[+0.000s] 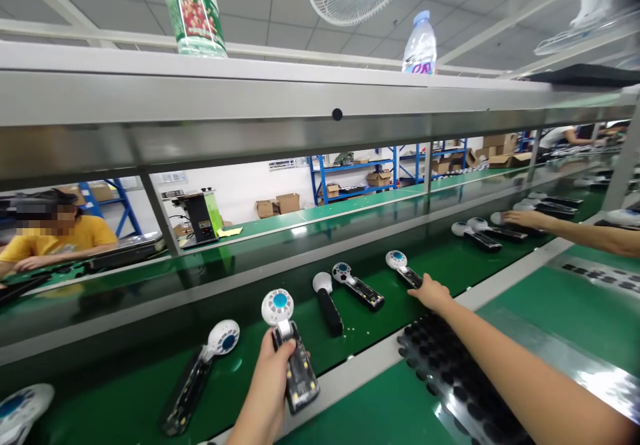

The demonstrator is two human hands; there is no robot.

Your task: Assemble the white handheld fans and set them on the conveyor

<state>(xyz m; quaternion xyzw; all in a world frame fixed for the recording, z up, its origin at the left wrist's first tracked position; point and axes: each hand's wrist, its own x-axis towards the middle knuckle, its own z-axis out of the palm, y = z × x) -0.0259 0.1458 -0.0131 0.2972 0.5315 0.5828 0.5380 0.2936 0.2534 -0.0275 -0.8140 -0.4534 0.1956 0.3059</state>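
the person's left hand [270, 381] is wrapping its fingers round the dark handle of a handheld fan [290, 351], lifting it just over the near edge of the green conveyor belt [380, 231], its round white head with the blue centre pointing away. the right hand [431, 293] is reaching further along the same near edge, fingers pressing together on the handle end of another fan [404, 269] lying flat on the belt; whether it is truly pinching it or only touching it is hard to tell. more fans are lying between and beside them, one dark one [327, 301] and one with an open back [357, 286]. the fan is looking light and stiff, a smooth plastic shell, probably a little slippery, with the exposed inside of the handle seeming delicate; the handle's sides appear the safest place to hold, not the grille head. a black tray of small round parts [450, 371] is sitting on the bench just beside the belt, under the right forearm. a co-worker's hand [520, 218] is touching fans further down.
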